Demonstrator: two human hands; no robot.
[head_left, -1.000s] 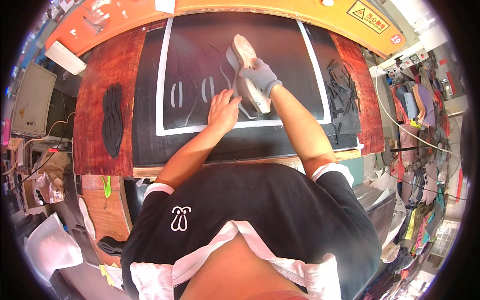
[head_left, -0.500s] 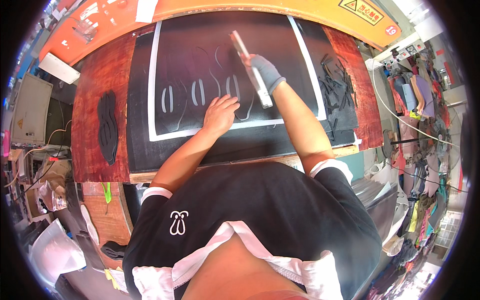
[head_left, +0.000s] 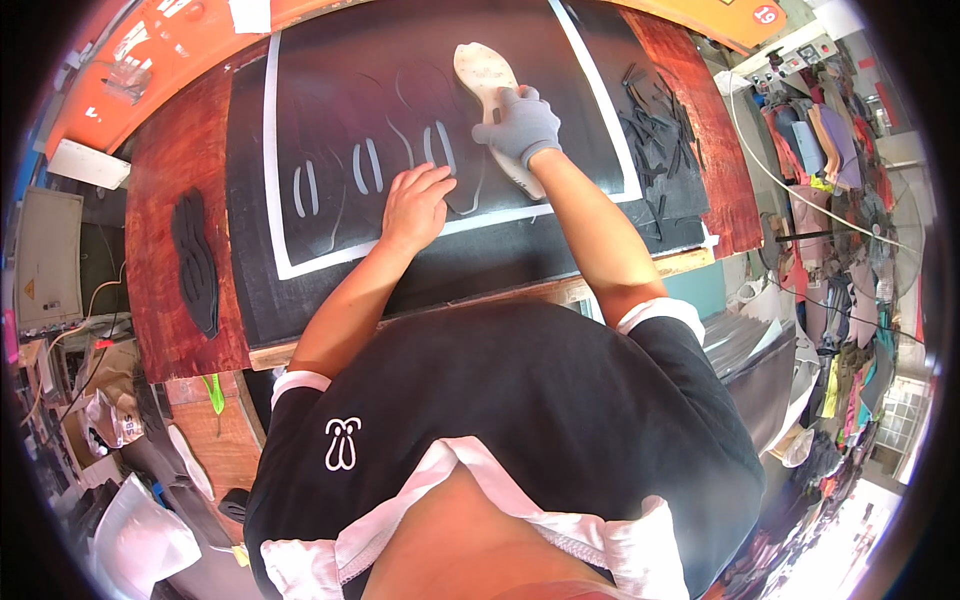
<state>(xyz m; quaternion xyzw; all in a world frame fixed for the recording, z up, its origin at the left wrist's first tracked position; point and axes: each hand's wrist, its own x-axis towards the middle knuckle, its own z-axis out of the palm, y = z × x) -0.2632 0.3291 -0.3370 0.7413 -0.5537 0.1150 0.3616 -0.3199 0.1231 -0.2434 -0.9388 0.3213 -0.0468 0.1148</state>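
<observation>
Pale sole-shaped template pressed on the black sheet.

My right hand [head_left: 522,125], in a grey glove, closes around the pale sole-shaped template [head_left: 492,100], holding it flat on the black sheet [head_left: 330,100], inside its white border line. My bare left hand [head_left: 412,203] lies open, palm down on the same sheet, just beside the template, gripping nothing. Black cut strips [head_left: 660,150] lie right of the template; a stack of black cut pieces [head_left: 195,262] sits far left of it.

Sole-shaped template [head_left: 492,95] lies on sheet [head_left: 330,130] atop workbench [head_left: 165,250]; cut-piece stack [head_left: 195,262] left of sheet, scrap strips [head_left: 660,150] right.
</observation>
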